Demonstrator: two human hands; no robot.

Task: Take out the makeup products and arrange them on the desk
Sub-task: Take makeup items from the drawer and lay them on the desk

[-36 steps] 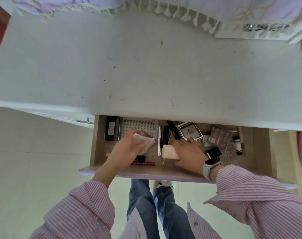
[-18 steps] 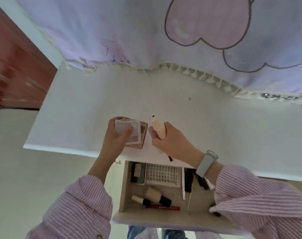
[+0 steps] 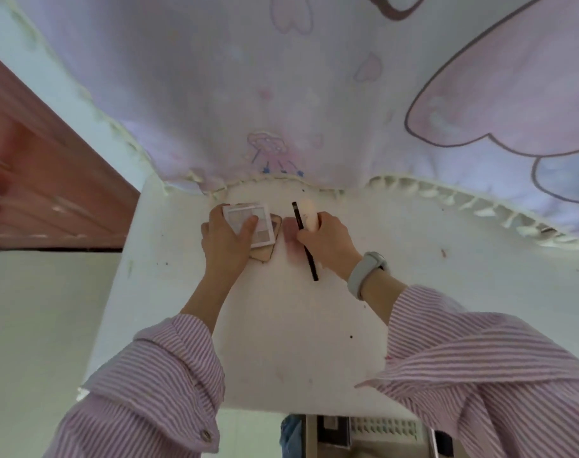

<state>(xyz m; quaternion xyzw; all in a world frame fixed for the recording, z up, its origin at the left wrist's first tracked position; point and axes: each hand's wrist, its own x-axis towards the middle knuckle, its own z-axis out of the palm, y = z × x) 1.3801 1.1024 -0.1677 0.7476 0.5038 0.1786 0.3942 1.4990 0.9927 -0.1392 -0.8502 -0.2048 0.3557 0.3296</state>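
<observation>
Near the surface's far edge, my left grip clasped two stacked palettes; my right grip grasped a black pencil and a pale sponge.

Soft, even daylight — faint shadows, no glare; wide-angle bending at the edges, motion blur at left.

Drawer at 6 o'clock cut by the bottom edge, contents too small to tell. Tan compact mostly hidden under the white palette and left hand. Right hand covers most of the peach sponge and the middle of the black pencil. Red-brown furniture at 9 o'clock blurred, cut by the left edge. Palette pans too blurred to count.
</observation>
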